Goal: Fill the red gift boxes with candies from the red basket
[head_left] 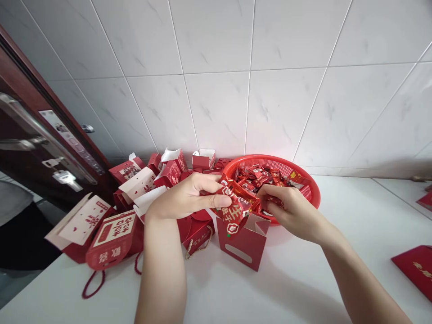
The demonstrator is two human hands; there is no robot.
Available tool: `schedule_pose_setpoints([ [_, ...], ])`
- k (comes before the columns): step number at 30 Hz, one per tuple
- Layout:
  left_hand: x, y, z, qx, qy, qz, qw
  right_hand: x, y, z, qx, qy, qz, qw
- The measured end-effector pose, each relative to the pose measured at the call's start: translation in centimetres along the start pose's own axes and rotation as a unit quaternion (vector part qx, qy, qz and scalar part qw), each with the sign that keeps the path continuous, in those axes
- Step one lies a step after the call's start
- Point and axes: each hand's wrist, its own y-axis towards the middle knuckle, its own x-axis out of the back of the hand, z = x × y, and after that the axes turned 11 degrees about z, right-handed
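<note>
My left hand (192,198) is closed on red candy packets (232,209) printed with white lettering, thumb on top. They are above an upright, open dark-red gift box (241,245) with a pale oval on its front. My right hand (290,207) reaches over the near rim of a red plastic basket (313,191), its fingers curled around a red wrapped candy; the fingertips are partly hidden. Many more shiny red wrapped candies (258,175) lie in the basket.
Several red and cream gift boxes, one lying flap-forward (114,236), crowd the left side. A corded box (199,231) stands beside the open one. At the right edge lies a red packet (415,267). A tiled wall (216,108) rises behind; a door with keys (67,179) is left.
</note>
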Motion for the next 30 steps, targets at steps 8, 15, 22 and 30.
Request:
schedule_pose_setpoints([
  [8,-0.3,0.7,-0.1,-0.005,-0.016,0.021,1.000,0.8,0.0,-0.3,0.020,0.047,0.112,0.992],
  [15,-0.6,1.3,0.6,0.004,-0.016,-0.017,1.000,0.8,0.0,-0.6,-0.007,0.055,0.105,0.993],
  [22,-0.7,1.6,1.1,0.014,0.045,0.043,0.998,1.1,0.3,-1.4,0.033,0.085,0.101,0.991],
  [30,-1.4,2.6,1.9,-0.041,0.000,0.008,0.999,1.0,0.7,-2.4,0.040,0.076,0.104,0.991],
])
